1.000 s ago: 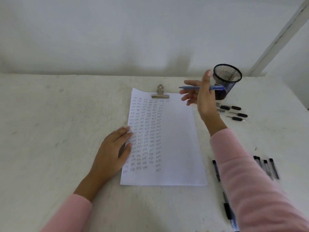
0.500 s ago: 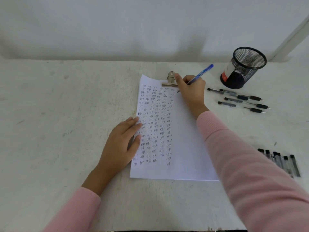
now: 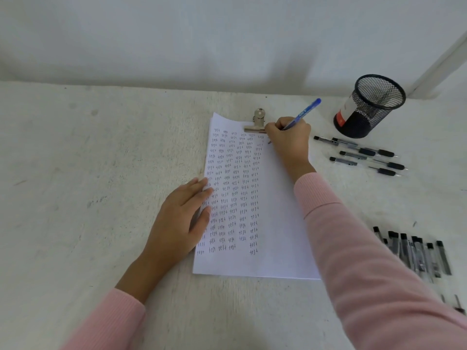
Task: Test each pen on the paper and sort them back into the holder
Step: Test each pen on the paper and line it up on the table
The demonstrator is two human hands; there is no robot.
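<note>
While right grip (image 3: 288,137) pinches blue pen (image 3: 304,112), barrel juts up-right

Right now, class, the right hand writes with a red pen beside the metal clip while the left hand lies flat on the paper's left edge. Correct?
No. The head view shows the pen in the right hand is blue, not red; the metal clip, left hand and paper are as stated.

Desk workspace: white table (image 3: 75,173), bare wall (image 3: 177,34) (mesh pen holder (image 3: 376,107) too).
</note>
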